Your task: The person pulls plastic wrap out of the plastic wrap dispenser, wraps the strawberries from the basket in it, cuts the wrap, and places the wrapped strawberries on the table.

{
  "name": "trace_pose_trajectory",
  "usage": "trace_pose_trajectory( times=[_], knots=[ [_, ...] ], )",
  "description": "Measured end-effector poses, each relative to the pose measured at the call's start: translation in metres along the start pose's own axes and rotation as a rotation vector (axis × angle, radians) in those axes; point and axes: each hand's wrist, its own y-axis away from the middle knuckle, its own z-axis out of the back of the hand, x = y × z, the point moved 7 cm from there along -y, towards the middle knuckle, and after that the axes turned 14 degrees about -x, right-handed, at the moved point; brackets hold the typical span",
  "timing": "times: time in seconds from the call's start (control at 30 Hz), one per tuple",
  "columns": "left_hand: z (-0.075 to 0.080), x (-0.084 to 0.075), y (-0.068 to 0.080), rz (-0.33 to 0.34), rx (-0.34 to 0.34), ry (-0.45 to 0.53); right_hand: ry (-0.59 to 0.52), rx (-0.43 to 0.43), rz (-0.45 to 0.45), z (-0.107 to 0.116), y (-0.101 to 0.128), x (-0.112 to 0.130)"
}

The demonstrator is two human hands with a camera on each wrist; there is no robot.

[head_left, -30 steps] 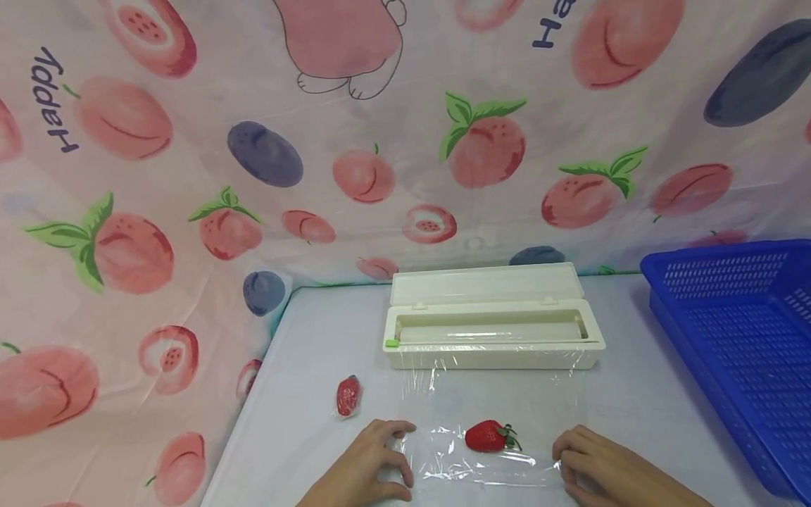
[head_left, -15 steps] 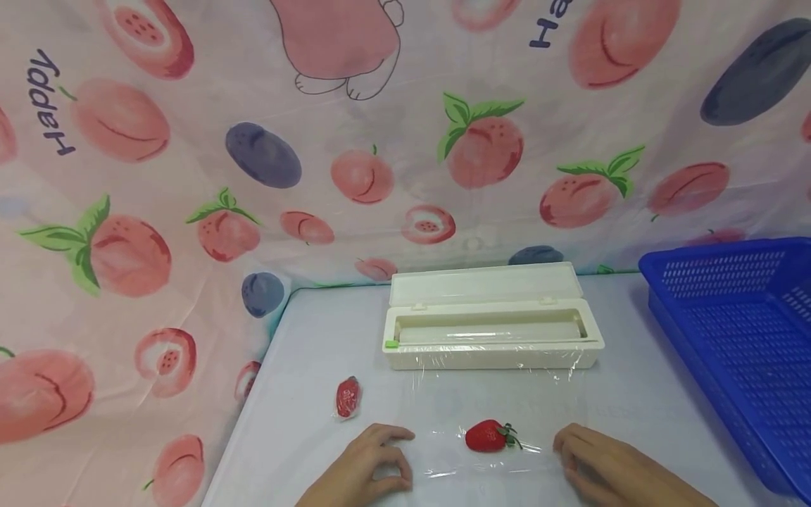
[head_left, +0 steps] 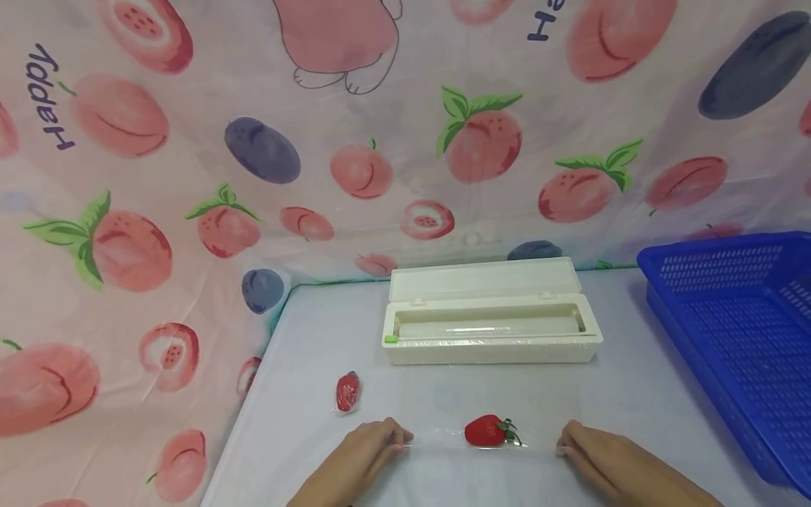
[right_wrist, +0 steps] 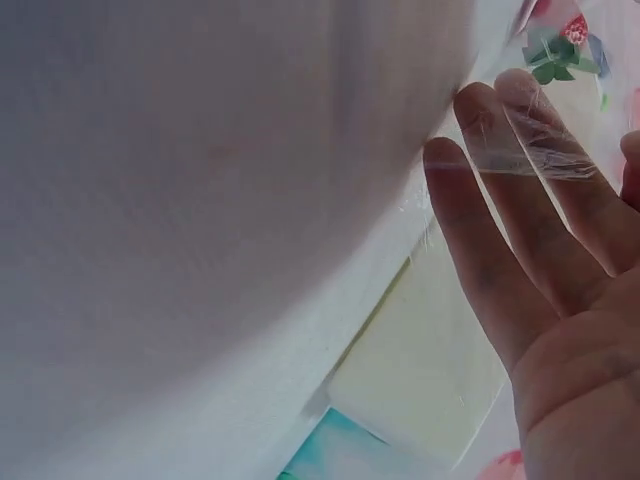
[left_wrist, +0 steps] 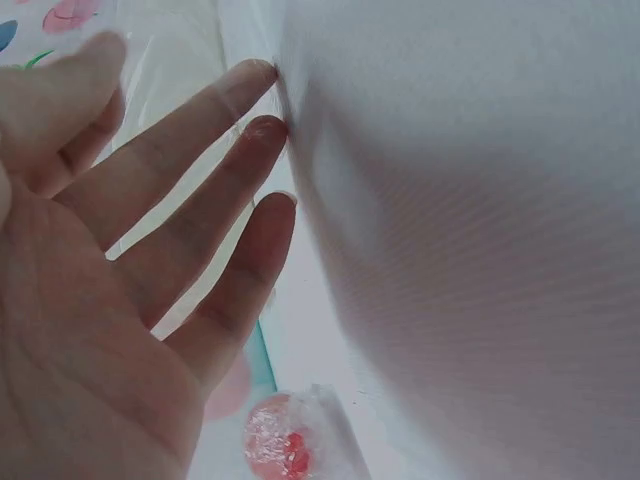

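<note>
A red strawberry (head_left: 485,430) with green leaves lies on a sheet of clear cling film (head_left: 437,437) in the head view. The film runs back to the white dispenser box (head_left: 494,352). At the film's near left corner my left hand (head_left: 361,454) pinches its edge. My right hand (head_left: 611,458) pinches the near right corner. The wrist views show the outer fingers of both hands fairly straight, with wrinkled film across the right fingers (right_wrist: 545,150). Left of the film lies a red strawberry wrapped in film (head_left: 347,392).
The dispenser's lid (head_left: 484,279) stands raised at the back, with a film roll (head_left: 488,328) inside. A blue plastic basket (head_left: 728,338) sits at the right. A fruit-print cloth (head_left: 380,127) hangs behind the white table (head_left: 298,338).
Both hands have closed from loosely spread fingers onto the film's corners. The film's near edge has come up off the table and moved back towards the strawberry, which stays in place.
</note>
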Motion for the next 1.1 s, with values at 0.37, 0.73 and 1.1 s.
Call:
trace_pose_trajectory(
  times=[0.37,0.73,1.1],
  knots=[
    [0.01,-0.004,-0.012,0.025,-0.151,-0.158,-0.013,-0.171,0.045,0.015,-0.004,0.014],
    [0.015,-0.015,-0.027,-0.001,-0.324,-0.254,0.175,-0.357,0.015,0.021,-0.015,0.021],
    [0.015,-0.01,-0.038,0.141,-0.354,-0.292,0.293,-0.576,0.108,0.024,-0.024,0.03]
  ],
)
